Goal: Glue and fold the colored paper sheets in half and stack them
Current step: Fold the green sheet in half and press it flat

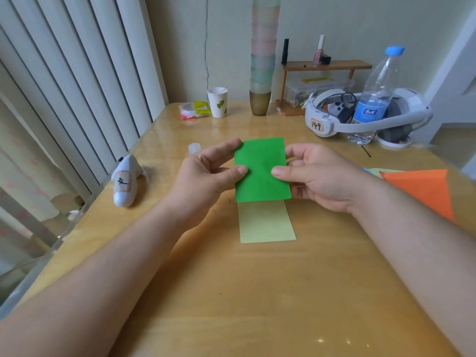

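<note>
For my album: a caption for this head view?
Both hands pinch a bright green paper rectangle above a pale green sheet.

Green sheet [262, 169]: we're holding it up over the table [257, 292], both hands pinching its side edges.
L hand [206, 173]: thumb pressing on the front, left edge.
R hand [316, 176]: thumb pressing on the front, right edge.
Pale green sheet [266, 222]: lying flat on the table, just below the green one.
Orange paper [425, 191]: sitting at the right, w/ other sheets under it.
Glue bottle [125, 180]: lying at the left, white cap [194, 148] apart from it.
Water bottle [373, 99]: standing far right, beside a white headset [365, 117].
</note>
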